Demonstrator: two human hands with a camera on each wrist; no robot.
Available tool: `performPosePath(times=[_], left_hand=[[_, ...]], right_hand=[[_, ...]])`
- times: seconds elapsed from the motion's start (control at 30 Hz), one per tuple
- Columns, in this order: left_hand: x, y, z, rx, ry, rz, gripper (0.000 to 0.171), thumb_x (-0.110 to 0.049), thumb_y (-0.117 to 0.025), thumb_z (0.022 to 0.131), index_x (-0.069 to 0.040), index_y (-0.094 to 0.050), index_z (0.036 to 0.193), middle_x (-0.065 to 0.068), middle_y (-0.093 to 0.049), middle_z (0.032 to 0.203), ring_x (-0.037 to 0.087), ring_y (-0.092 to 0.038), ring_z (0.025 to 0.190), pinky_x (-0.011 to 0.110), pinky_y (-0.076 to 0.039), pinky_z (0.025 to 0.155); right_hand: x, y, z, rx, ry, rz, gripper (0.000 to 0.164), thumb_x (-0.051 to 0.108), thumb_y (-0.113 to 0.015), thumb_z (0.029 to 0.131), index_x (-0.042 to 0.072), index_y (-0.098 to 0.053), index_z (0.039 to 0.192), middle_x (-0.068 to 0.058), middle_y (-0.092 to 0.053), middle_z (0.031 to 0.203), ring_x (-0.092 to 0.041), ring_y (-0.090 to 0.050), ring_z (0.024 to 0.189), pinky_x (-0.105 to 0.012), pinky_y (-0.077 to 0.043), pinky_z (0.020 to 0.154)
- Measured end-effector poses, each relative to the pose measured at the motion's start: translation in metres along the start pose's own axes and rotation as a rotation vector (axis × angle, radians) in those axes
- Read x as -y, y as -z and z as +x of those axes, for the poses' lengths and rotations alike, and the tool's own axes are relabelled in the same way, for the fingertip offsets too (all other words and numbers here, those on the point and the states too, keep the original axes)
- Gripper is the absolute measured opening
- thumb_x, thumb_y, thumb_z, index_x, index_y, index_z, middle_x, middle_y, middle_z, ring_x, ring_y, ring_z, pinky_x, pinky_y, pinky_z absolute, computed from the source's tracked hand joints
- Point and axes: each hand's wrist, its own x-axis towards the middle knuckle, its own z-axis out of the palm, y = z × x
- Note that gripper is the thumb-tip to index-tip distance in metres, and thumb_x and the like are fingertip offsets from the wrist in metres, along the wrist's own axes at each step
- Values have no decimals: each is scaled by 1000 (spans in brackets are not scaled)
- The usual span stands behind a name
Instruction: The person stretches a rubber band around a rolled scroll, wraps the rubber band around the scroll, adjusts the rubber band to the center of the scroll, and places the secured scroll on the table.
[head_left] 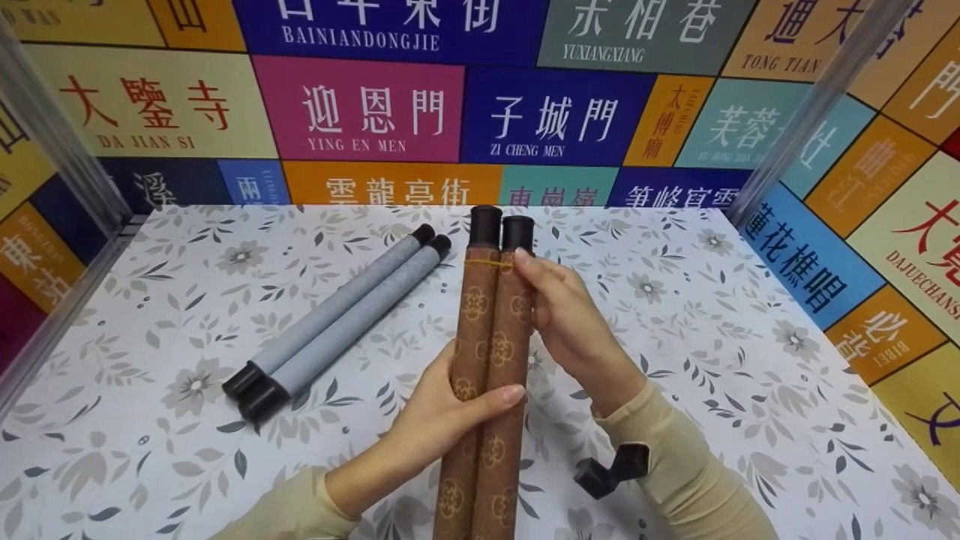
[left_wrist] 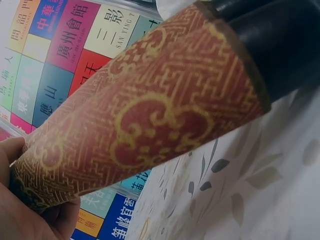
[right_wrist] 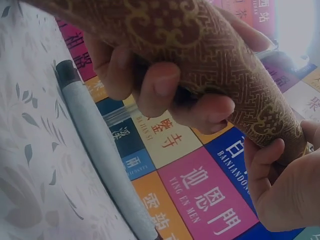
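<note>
A brown hand scroll (head_left: 491,330) with gold cloud patterns, rolled from both ends into two parallel rolls, is held up over the table. My left hand (head_left: 442,409) grips both rolls about the middle, thumb across the front; in the right wrist view its fingers (right_wrist: 159,89) curl round the back. Near the top, my right hand (head_left: 574,319) holds the right-hand roll, thumb by a thin yellow band (head_left: 487,262) that crosses both rolls. Black knobs (head_left: 485,225) cap the upper ends. The left wrist view shows the lower black knobs (left_wrist: 280,45).
A second scroll (head_left: 337,311), pale grey-blue with black knobs, lies slanted on the table at left. The floral-patterned tabletop (head_left: 720,450) meets a colourful wall of lettered panels (head_left: 360,112). A small black device (head_left: 611,469) sits at the right wrist.
</note>
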Motion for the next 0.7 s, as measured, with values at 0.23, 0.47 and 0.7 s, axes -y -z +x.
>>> performPosePath(times=[0.23,0.47,0.7], left_hand=[[4,2,0,46,24,128,54,-33,-79,73,-17,-54,118,6,-64,100,17,-65,86,35,-56,79],[7,1,-1,24,22,62,49,-27,-79,75,-10,-55,114,9,-65,96,18,-66,81,37,-57,76],[5,3,1,6,-3,36,47,-24,-77,78,-9,-55,116,10,-65,96,19,-67,80,38,-58,74]], right_hand=[[9,7,-1,-52,17,83,28,34,-52,96,10,-66,100,-1,-69,92,-13,-63,86,-28,-49,82],[3,8,1,-2,-58,47,26,30,-51,96,11,-68,100,-1,-70,90,-13,-65,84,-31,-51,78],[-3,0,-2,18,-78,-22,29,30,-52,95,6,-68,100,-3,-70,87,-15,-65,82,-33,-54,72]])
